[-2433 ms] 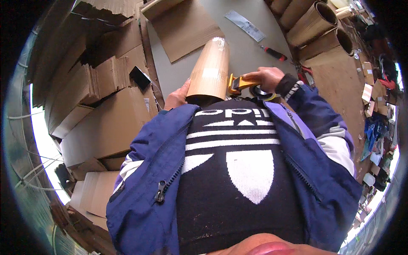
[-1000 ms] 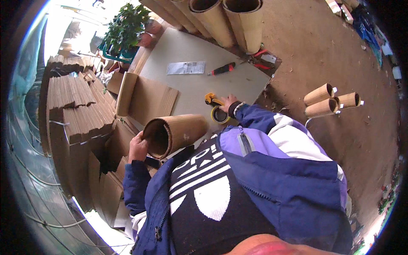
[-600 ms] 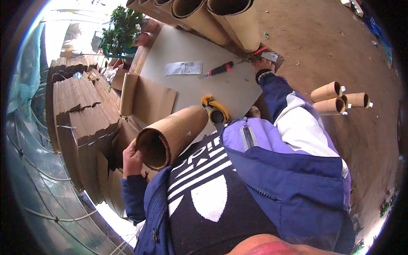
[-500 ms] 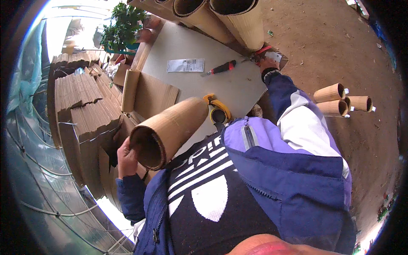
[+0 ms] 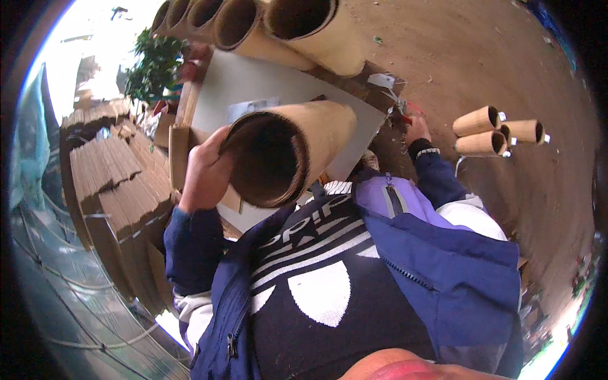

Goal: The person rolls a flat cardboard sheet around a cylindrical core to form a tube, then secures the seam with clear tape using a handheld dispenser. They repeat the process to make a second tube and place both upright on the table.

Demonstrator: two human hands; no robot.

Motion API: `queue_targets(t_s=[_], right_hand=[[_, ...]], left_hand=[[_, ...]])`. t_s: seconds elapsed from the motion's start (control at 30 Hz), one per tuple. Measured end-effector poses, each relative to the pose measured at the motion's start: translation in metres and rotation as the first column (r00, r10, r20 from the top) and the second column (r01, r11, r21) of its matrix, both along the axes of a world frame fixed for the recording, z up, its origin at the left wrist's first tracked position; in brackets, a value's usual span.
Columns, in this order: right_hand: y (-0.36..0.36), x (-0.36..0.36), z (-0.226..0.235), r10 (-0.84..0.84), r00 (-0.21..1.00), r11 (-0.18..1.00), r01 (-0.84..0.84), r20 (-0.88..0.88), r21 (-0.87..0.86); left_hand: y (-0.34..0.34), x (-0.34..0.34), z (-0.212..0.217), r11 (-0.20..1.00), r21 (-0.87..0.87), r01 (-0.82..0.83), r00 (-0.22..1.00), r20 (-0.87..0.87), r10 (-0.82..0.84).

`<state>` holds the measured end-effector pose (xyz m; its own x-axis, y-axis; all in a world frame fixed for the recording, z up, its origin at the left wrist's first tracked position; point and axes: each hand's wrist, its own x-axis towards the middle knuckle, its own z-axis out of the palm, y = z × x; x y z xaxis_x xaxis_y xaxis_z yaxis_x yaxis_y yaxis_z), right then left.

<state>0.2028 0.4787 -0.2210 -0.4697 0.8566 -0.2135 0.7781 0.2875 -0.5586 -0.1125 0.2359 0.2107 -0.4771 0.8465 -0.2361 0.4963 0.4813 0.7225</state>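
My left hand point(image 5: 206, 171) is wrapped round the near rim of a rolled corrugated cardboard tube point(image 5: 329, 130), holding it tilted above the grey board point(image 5: 221, 76) with its open end toward me. Out past the board's right edge, my right hand point(image 5: 417, 130) is closed on a red-handled tool point(image 5: 407, 117) whose kind I cannot make out. Beside that tool are thin pale strips and a white tag point(image 5: 382, 80). A printed paper slip point(image 5: 244, 109) lies on the board, partly covered by the tube.
Several more cardboard tubes point(image 5: 297, 47) line the board's far edge. Tagged tubes point(image 5: 478, 121) are grouped on the brown ground point(image 5: 430, 50) to the right. Stacked flat cardboard point(image 5: 120, 183) and a leafy potted plant point(image 5: 152, 66) stand at the left.
My left hand has raised the tube closer to me and to the right, hiding most of the knife and the yellow tape dispenser. My right hand has drawn back nearer with the red-handled tool.
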Motion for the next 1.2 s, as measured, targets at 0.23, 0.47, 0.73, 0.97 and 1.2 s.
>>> queue_targets(t_s=[0.23, 0.47, 0.73, 0.97, 1.2], right_hand=[[-0.019, 0.053, -0.027, -0.067, 0.997, 0.973, 0.075, 0.044, -0.217], [-0.020, 0.071, -0.003, -0.064, 0.994, 0.962, 0.084, 0.085, -0.259], [-0.026, 0.069, -0.011, -0.006, 0.999, 0.972, 0.018, 0.052, -0.235], [-0.048, 0.073, 0.005, 0.184, 0.980, 0.941, -0.152, 0.078, -0.303], [-0.097, 0.008, 0.036, 0.425, 0.877, 0.859, -0.469, -0.224, -0.205]], left_hand=[[0.121, 0.005, -0.053, 0.977, 0.084, 0.196, 0.957, -0.233, -0.172], [0.177, 0.035, -0.069, 0.997, 0.013, -0.079, 0.997, -0.023, 0.079], [0.160, 0.045, -0.076, 0.978, 0.207, -0.015, 0.926, -0.367, 0.091], [0.105, 0.048, -0.101, 0.952, 0.306, -0.026, 0.956, -0.270, 0.113], [0.027, 0.069, -0.160, 0.983, -0.114, -0.142, 0.969, 0.185, 0.162]])
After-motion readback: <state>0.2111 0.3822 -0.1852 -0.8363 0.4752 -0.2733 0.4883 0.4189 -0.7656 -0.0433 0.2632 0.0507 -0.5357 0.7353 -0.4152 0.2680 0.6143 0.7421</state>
